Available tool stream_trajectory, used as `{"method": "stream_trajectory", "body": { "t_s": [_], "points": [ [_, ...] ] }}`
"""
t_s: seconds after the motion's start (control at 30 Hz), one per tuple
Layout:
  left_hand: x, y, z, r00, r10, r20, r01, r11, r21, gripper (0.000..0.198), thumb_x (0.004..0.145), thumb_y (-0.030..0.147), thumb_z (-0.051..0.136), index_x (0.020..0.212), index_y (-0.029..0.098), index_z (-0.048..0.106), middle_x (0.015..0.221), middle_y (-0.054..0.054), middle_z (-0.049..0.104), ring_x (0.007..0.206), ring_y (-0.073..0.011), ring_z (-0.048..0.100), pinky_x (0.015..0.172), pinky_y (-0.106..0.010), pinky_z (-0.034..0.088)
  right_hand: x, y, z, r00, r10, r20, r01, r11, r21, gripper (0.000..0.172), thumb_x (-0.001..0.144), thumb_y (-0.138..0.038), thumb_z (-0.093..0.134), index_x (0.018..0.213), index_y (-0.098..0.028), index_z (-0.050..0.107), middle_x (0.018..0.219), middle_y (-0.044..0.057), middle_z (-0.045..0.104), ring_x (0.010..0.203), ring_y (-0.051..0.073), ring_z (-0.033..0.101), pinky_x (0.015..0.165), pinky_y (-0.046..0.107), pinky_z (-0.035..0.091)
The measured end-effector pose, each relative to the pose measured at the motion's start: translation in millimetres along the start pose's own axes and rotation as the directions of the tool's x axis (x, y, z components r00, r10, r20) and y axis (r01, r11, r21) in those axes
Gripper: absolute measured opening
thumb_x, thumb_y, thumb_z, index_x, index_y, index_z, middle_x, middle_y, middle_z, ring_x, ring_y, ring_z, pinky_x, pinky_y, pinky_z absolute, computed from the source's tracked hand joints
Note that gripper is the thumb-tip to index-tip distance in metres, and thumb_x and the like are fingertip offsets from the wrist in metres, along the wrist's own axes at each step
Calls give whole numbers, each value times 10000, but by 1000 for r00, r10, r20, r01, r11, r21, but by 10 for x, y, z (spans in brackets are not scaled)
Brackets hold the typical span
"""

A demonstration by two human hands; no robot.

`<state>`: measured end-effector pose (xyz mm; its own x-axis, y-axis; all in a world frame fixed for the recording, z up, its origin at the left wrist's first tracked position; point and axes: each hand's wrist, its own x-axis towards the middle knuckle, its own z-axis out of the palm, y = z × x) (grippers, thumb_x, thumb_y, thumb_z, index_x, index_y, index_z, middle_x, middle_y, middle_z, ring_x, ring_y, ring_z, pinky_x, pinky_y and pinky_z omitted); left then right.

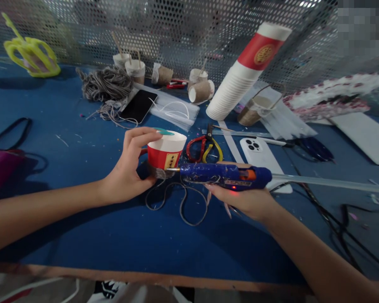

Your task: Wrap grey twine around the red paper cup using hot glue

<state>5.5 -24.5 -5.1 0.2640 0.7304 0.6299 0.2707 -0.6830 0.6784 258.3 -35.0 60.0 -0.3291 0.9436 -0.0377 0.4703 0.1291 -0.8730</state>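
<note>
My left hand (128, 164) grips a red and white paper cup (161, 155) from its left side, fingers at the rim and thumb near the base. Grey cord (159, 173) is wound around the cup's lower end, and its loose length (186, 206) curls on the table below. In my right hand (243, 201) is a blue hot glue gun (224, 174), its red light lit. A long clear glue stick (328, 182) sticks out of its back. The nozzle points left, close to the cord-wrapped base; whether it touches cannot be made out.
Behind the cup lie red and yellow-handled scissors (205, 149), a white phone (262, 158) and a black phone (139, 106). A tall stack of paper cups (240, 80) leans at the back. Grey cord bundle (105, 83) stands back left; black cables (328, 214) run along the right.
</note>
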Motion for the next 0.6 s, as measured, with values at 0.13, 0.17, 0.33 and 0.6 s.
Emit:
{"method": "stream_trajectory", "body": {
  "t_s": [0.13,0.17,0.33,0.6],
  "points": [
    [1,21,0,1000,-10,16,10,1000,6,791,657,43,657,1348,317,387,1339,-84,334,1319,-314,406,968,-489,548,8,27,3,998,-9,67,7,1000,26,36,703,-253,674,701,-230,647,654,2,737,641,211,736,647,334,642],
    [1,26,-2,1000,-16,24,16,1000,7,786,663,42,654,1349,316,385,1341,-85,331,1323,-314,401,968,-484,547,8,31,4,998,2,70,-4,1000,30,41,698,-253,676,701,-229,643,649,2,736,638,211,736,641,330,641],
    [1,38,-8,999,-12,36,12,1000,4,803,656,31,659,1354,313,378,1340,-86,326,1325,-316,392,977,-483,543,3,20,10,997,28,66,-32,998,60,66,684,-243,683,701,-243,619,620,-13,724,598,205,725,611,322,640],
    [10,36,-4,999,-10,35,10,1000,11,816,652,32,664,1359,333,389,1342,-82,335,1317,-326,399,956,-496,553,2,3,9,994,39,100,-47,996,78,65,701,-224,671,676,-236,612,594,-11,720,569,194,724,593,302,641]
  ]
}}
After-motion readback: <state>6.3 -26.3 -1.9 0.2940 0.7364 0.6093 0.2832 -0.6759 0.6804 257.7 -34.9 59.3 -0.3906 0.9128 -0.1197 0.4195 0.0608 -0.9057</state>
